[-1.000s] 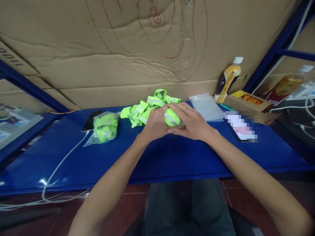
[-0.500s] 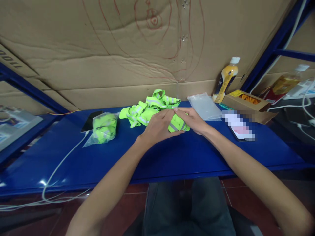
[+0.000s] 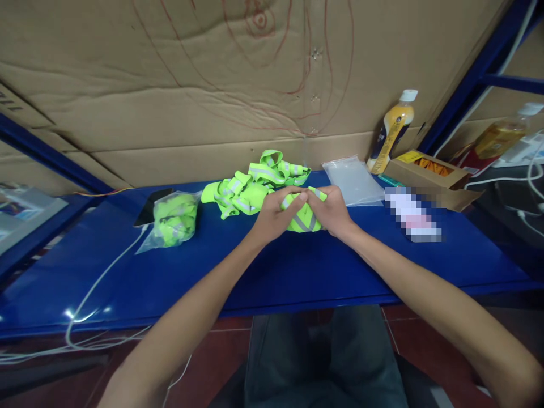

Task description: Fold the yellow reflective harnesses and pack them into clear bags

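Note:
Between my two hands is a folded bundle of neon-green reflective strap (image 3: pixel 302 222) with grey bands. My left hand (image 3: pixel 276 212) grips its left side, thumb laid across the top. My right hand (image 3: pixel 332 209) is closed on the right side, and the two thumbs meet near the middle. My fingers hide the bundle's back and underside. Just behind and left of my hands lies a loose tangle of the same green reflective straps (image 3: pixel 242 192). Farther left, a clear bag holding a green strap bundle (image 3: pixel 176 218) rests on the blue table (image 3: pixel 255 277).
Clear plastic bags (image 3: pixel 355 180) lie right of my hands. Beyond them stand a yellow drink bottle (image 3: pixel 391 133) and an open cardboard box (image 3: pixel 429 175). A blurred-out phone (image 3: pixel 414 218) lies nearer. At left, a dark phone (image 3: pixel 151 208) has a white cable (image 3: pixel 104 272). Cardboard (image 3: pixel 191 113) walls the back.
My left hand has shifted from over the bundle's front to its left side, its thumb now on top. The bundle's front shows more. The view has tilted slightly.

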A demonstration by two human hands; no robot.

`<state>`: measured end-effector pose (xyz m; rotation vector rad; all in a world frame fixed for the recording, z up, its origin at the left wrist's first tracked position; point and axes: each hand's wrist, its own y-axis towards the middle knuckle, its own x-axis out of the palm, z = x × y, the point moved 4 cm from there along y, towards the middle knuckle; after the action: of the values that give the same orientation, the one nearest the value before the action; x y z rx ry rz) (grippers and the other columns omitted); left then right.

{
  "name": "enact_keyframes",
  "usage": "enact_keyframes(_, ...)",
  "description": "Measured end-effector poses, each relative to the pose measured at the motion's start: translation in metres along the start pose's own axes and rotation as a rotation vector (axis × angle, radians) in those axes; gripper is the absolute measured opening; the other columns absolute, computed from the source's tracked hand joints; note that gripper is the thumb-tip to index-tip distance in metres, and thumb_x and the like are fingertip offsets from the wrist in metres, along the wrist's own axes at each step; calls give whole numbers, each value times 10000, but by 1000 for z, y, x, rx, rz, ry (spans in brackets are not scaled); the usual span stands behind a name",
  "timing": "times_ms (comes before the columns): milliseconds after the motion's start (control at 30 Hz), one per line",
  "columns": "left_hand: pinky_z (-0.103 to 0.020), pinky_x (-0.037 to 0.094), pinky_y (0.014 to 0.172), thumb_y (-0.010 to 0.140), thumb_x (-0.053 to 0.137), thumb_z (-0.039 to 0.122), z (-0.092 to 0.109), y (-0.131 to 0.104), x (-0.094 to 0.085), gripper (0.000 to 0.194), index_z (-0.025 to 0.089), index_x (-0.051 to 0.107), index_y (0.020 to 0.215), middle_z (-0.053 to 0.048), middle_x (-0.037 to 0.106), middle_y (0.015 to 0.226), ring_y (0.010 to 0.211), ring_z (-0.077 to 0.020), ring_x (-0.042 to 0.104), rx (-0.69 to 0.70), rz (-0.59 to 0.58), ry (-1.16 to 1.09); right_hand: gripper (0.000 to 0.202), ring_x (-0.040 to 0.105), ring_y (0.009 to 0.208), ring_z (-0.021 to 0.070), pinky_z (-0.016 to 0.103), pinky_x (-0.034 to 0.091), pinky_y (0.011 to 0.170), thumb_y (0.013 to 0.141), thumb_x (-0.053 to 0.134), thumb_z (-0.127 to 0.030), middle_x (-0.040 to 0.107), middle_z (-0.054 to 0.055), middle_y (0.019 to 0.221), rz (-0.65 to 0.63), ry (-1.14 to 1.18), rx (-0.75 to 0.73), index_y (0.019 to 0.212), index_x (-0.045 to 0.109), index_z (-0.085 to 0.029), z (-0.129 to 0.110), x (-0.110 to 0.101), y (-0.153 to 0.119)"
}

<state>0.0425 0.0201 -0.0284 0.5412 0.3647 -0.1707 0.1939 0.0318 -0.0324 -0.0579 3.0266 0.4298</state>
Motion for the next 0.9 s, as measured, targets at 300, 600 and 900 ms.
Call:
enact_keyframes(300, -427, 659, 895, 895, 802, 646, -2, -4, 11, 617, 232, 751, 1350, -124, 796, 1254, 1131, -322, 773, -278, -117, -514, 390, 467, 441, 125, 252, 313, 378, 905, 681, -589, 538, -34, 551, -98, 68, 55, 774, 694, -222, 3, 1, -4)
enact_keyframes(600, -468, 698, 755, 1012, 614, 658, 6, -9, 13, 623, 287, 639, 1513, -132, 774, 1298, 1070, -344, 789, -246, -94, -462, 558, 552, 413, 158, 279, 383, 304, 741, 862, -755, 617, -5, 567, -206, 278, 259, 778, 710, -219, -1, 11, -9)
enact_keyframes(900, -489, 649, 976, 1023, 487, 604, 8, -4, 7, 638, 220, 672, 1498, -160, 727, 1444, 1292, -355, 718, -164, -48, -406, 487, 756, 846, 201, 288, 603, 718, 677, 976, -592, 817, 48, 929, -199, 445, 268, 884, 790, -193, 4, 17, -13)
